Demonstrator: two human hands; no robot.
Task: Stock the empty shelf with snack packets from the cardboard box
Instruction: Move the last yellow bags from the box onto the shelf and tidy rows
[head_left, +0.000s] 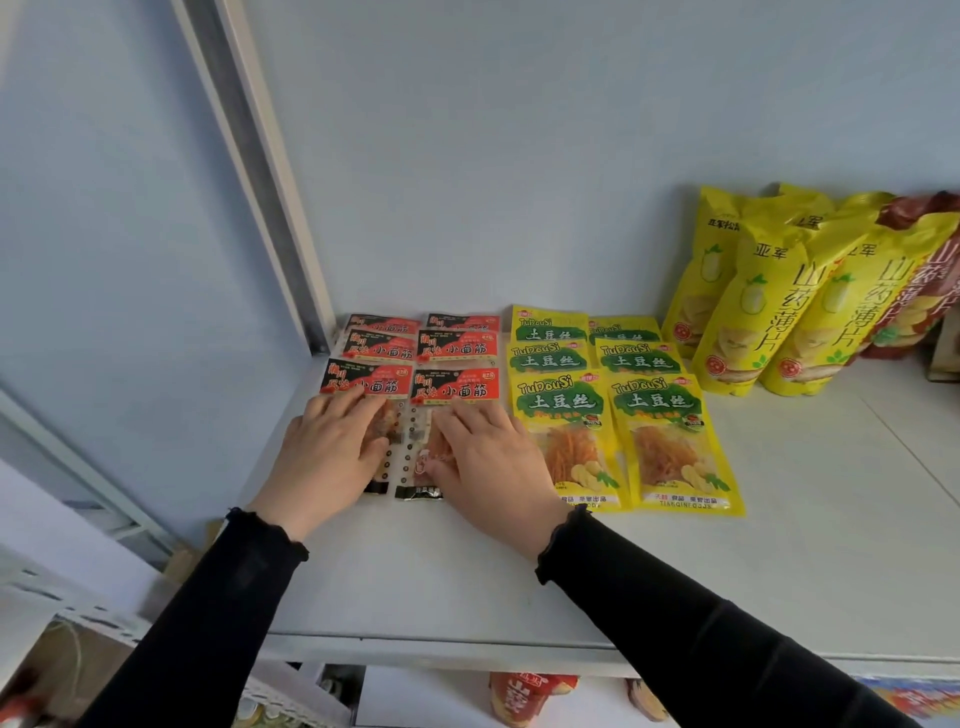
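Note:
Two columns of small red-and-black snack packets (457, 387) lie flat and overlapping on the white shelf (467, 587), near its left back corner. My left hand (327, 452) rests palm down on the front packet of the left column (366, 379). My right hand (485, 462) presses flat on the front packet of the right column. Neither hand grips anything; the fingers lie spread on the wrappers. The cardboard box is out of view.
Yellow flat packets (670, 441) lie in two overlapping columns right of the red ones. Tall yellow chip bags (769, 306) lean on the back wall at the right, a red bag (930, 270) beside them. A metal upright (270, 171) stands at left. Lower shelves show below.

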